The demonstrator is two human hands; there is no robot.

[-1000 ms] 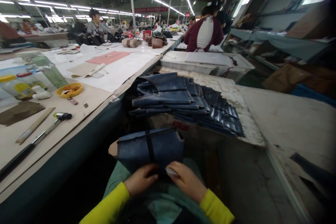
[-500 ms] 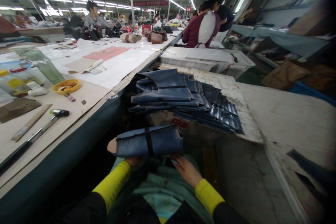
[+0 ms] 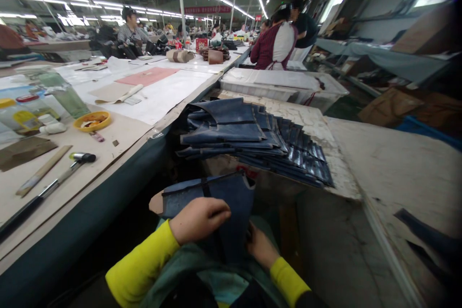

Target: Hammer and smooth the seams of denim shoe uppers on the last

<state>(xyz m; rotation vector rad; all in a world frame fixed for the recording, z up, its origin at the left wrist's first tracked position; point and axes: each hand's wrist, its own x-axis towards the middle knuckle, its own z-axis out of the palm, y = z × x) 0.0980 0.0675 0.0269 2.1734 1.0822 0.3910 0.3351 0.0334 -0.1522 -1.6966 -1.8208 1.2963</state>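
A dark blue leather piece [image 3: 234,202] with a black strip and a pale tan end lies over my lap, its near part hanging down toward me. My left hand [image 3: 200,219] is above it, fingers curled together; whether anything is pinched in them is hidden. At the piece's right edge my right hand [image 3: 262,245] grips it, with the fingertips partly behind the leather. Just beyond, a fanned stack of similar blue leather pieces [image 3: 231,120] rests on a worn pale board [image 3: 306,110].
On the left table are a hammer [image 3: 68,171], a wooden stick [image 3: 43,171], a yellow dish [image 3: 92,121] and several bottles [image 3: 23,115]. A pink sheet [image 3: 147,76] lies farther back. Co-workers sit and stand beyond, one in a maroon top [image 3: 265,48]. Plastic bins [image 3: 281,82] stand ahead.
My left hand has come from beneath the leather piece to above it. The piece has unfolded downward toward me, and my right hand has shifted slightly lower along its right side.
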